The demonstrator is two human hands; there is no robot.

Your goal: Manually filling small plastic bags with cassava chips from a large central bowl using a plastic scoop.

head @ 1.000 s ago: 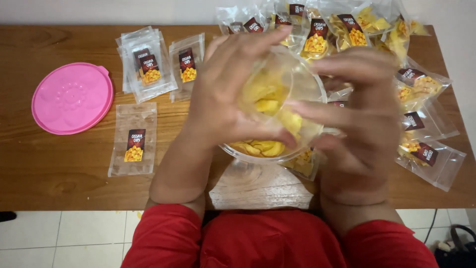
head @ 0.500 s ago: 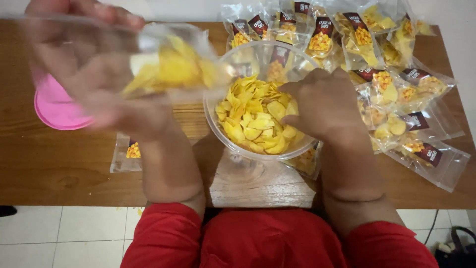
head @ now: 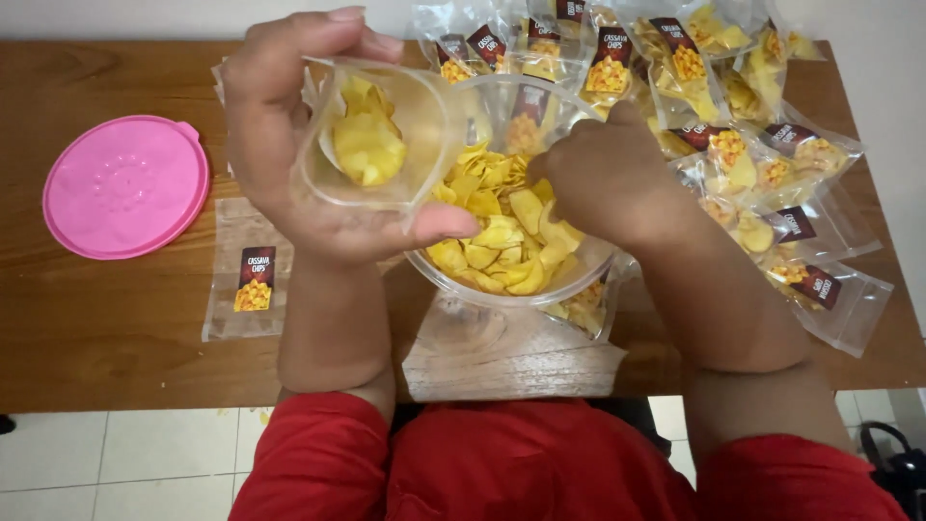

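Observation:
My left hand [head: 289, 145] holds a small clear plastic pouch [head: 371, 135] with its mouth open toward me and a few yellow chips inside. It hovers over the left rim of a clear round bowl [head: 579, 275] filled with yellow chips [head: 502, 232]. My right hand [head: 603, 174] reaches down into the bowl with its fingers curled among the chips; whether it grips any is hidden.
A pink round lid [head: 125, 185] lies at the left on the wooden table [head: 106, 328]. One flat empty pouch [head: 249, 275] lies near my left arm. Several filled pouches [head: 762, 164] are heaped at the back and right. Tiled floor shows below the table edge.
My left hand has brought the open pouch from the far left back beside the bowl. My right hand, which a second ago was up over the bowl with the left, has sunk into the chips.

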